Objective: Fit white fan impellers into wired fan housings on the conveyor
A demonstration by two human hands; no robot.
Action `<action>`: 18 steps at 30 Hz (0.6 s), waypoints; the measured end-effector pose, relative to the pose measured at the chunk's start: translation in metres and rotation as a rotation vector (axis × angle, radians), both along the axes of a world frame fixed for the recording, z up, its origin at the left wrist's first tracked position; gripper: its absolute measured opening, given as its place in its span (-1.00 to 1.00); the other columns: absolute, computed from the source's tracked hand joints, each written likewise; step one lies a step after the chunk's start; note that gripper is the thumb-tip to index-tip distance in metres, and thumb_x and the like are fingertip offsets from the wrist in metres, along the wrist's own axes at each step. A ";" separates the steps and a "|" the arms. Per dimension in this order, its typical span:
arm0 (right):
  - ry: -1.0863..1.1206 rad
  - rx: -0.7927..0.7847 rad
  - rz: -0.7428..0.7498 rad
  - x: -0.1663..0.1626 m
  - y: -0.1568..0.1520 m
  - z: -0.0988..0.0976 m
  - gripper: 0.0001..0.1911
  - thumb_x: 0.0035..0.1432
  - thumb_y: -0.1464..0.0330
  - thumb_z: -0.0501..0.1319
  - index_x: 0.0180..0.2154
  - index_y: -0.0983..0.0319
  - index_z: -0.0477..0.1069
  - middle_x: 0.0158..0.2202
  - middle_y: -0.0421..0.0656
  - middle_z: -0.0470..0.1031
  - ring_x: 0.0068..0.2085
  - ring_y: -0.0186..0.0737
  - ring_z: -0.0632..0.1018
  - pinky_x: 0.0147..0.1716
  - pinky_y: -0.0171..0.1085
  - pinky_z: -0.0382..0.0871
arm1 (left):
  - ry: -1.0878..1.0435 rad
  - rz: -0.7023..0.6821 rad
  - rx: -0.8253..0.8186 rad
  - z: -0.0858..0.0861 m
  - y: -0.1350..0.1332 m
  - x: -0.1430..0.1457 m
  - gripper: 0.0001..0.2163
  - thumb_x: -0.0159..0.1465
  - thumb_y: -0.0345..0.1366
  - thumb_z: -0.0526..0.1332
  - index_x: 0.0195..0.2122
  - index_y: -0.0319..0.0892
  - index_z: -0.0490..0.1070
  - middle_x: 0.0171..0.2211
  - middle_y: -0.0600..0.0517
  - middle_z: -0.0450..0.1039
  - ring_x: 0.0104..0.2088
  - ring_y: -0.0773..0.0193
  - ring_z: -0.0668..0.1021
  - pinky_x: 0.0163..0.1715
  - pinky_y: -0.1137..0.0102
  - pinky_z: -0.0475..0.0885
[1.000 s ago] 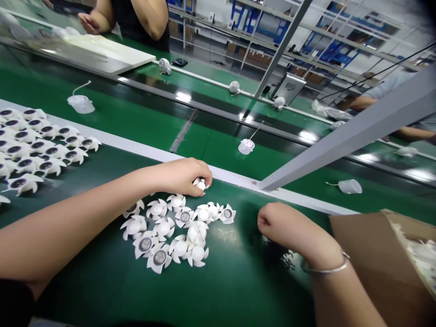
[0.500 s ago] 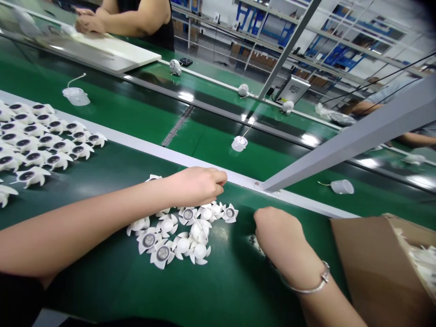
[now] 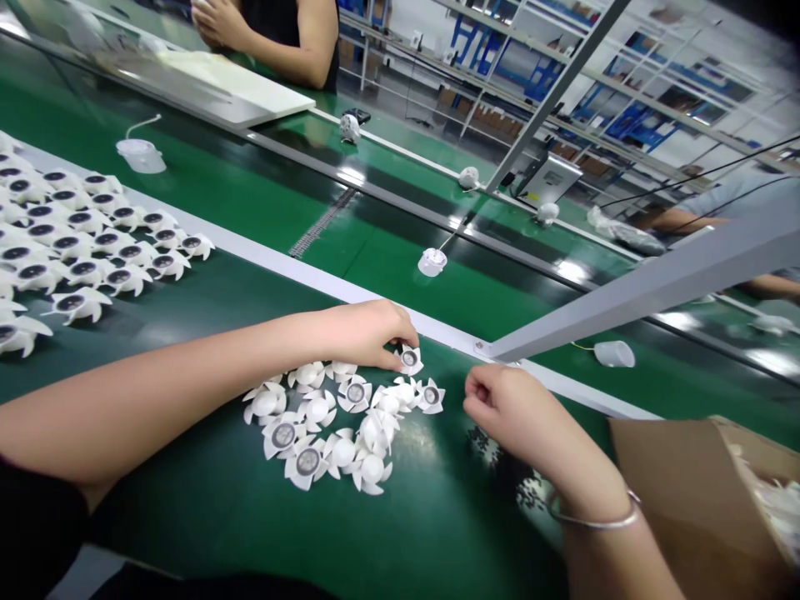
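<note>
A loose heap of small white plastic fan blades (image 3: 337, 421) lies on the dark green table in front of me. My left hand (image 3: 366, 333) reaches across its far edge, fingers pinched on one white fan blade (image 3: 409, 359) that rests on the table. My right hand (image 3: 509, 408) hovers just right of the heap with fingers curled into a pinch; whatever it holds is too small to make out. A silver bracelet (image 3: 593, 521) circles my right wrist.
Rows of fan blades (image 3: 87, 242) are laid out at the left. A cardboard box (image 3: 693, 492) of parts stands at the right. White housings (image 3: 432, 262) ride the green conveyor beyond a grey rail (image 3: 631, 296). Another person (image 3: 275, 33) works across the belt.
My left hand has set a fan blade down at the heap's far right edge and still pinches it. My right hand lifted slightly and turned. The view shifted right.
</note>
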State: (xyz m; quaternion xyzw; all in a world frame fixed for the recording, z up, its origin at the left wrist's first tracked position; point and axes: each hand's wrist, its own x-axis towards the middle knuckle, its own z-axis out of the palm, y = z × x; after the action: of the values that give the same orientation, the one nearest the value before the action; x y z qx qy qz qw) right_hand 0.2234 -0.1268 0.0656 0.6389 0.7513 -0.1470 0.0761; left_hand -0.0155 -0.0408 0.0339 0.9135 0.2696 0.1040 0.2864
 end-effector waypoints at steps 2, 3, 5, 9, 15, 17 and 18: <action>0.226 0.021 -0.021 -0.004 0.004 -0.002 -0.88 0.08 0.44 0.12 -0.48 0.19 0.36 -0.58 -0.29 0.38 -0.51 -0.33 0.38 -0.49 -0.35 0.17 | -0.028 -0.011 -0.084 -0.004 0.001 0.002 -0.71 0.18 -0.25 0.37 -0.06 -0.16 0.57 -0.13 -0.01 0.58 -0.16 0.22 0.56 -0.20 0.42 0.40; 0.314 0.034 -0.042 -0.008 0.007 -0.004 -0.89 0.08 0.44 0.12 -0.47 0.19 0.37 -0.58 -0.30 0.38 -0.51 -0.34 0.38 -0.49 -0.36 0.19 | -0.048 -0.008 -0.118 -0.006 0.001 0.004 -0.72 0.17 -0.27 0.38 -0.08 -0.16 0.58 -0.15 0.00 0.58 -0.19 0.24 0.56 -0.24 0.43 0.40; 0.436 0.061 -0.049 -0.018 0.011 -0.010 -0.90 0.08 0.43 0.13 -0.46 0.20 0.39 -0.57 -0.29 0.40 -0.51 -0.35 0.40 -0.48 -0.37 0.21 | -0.078 0.008 -0.159 -0.009 0.001 0.007 -0.73 0.14 -0.29 0.39 -0.11 -0.16 0.59 -0.19 0.01 0.59 -0.23 0.26 0.56 -0.26 0.44 0.39; 0.493 0.140 0.116 -0.035 0.018 -0.024 -0.90 0.09 0.46 0.14 -0.42 0.22 0.41 -0.47 -0.23 0.45 -0.43 -0.33 0.43 -0.40 -0.36 0.22 | -0.087 0.019 -0.158 -0.014 0.001 0.011 -0.80 0.11 -0.30 0.40 -0.22 -0.15 0.61 -0.31 0.06 0.58 -0.28 0.27 0.55 -0.28 0.44 0.36; 0.240 0.233 0.259 -0.040 0.017 -0.030 -0.85 0.18 0.45 0.12 -0.42 0.25 0.42 -0.42 -0.16 0.42 -0.39 -0.28 0.42 -0.38 -0.32 0.17 | -0.072 0.009 -0.151 -0.017 0.004 0.011 -0.84 0.10 -0.30 0.39 -0.26 -0.13 0.62 -0.36 0.09 0.55 -0.33 0.30 0.52 -0.35 0.45 0.32; 0.151 0.250 0.260 -0.042 0.014 -0.029 -0.83 0.21 0.42 0.12 -0.38 0.25 0.46 -0.39 -0.14 0.43 -0.39 -0.27 0.43 -0.41 -0.31 0.15 | -0.063 0.009 -0.142 -0.016 0.004 0.011 -0.84 0.09 -0.30 0.40 -0.27 -0.13 0.62 -0.38 0.09 0.54 -0.34 0.31 0.51 -0.38 0.46 0.30; 0.102 0.263 0.253 -0.043 0.013 -0.029 -0.82 0.22 0.41 0.12 -0.36 0.25 0.48 -0.37 -0.14 0.44 -0.39 -0.27 0.43 -0.43 -0.31 0.12 | -0.060 0.009 -0.134 -0.015 0.004 0.011 -0.85 0.09 -0.31 0.40 -0.28 -0.13 0.62 -0.38 0.09 0.53 -0.34 0.31 0.50 -0.39 0.46 0.29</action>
State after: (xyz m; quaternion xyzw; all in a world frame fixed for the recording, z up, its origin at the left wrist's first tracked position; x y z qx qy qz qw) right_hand 0.1806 -0.1142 0.0366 0.5356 0.8412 -0.0688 -0.0284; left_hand -0.0041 -0.0373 0.0190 0.8876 0.2714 0.1143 0.3541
